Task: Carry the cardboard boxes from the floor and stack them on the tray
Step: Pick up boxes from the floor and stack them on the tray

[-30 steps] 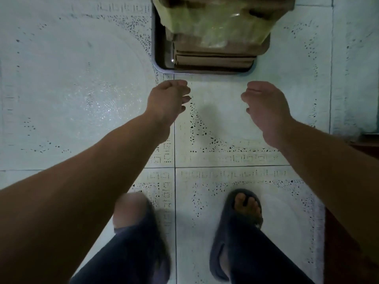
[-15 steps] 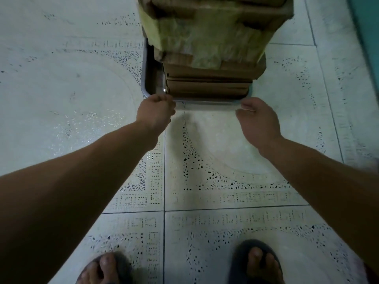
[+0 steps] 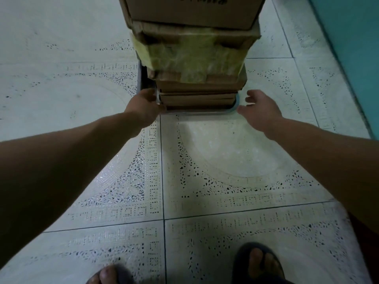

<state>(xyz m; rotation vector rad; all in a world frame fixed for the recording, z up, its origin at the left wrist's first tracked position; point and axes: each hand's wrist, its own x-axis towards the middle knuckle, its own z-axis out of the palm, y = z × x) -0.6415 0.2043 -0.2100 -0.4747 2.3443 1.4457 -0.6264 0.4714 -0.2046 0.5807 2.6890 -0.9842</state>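
Left hand [image 3: 143, 107] curled on the rimmed metal tray [image 3: 194, 113] of stacked cardboard boxes [image 3: 194, 58]; right hand [image 3: 260, 108] loosely spread.

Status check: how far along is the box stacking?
Done: several boxes stand stacked on the tray. In hand: left hand on the tray's near-left corner, grip hidden; right hand open beside the near-right corner, holding nothing. Left: no loose box shows on the floor.

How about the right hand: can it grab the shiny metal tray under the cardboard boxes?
Probably yes. The right hand is open just beside the near right corner of the shiny metal tray, with only pale tiled floor between. The stacked brown cardboard boxes sit inside that rim, leaving it free.
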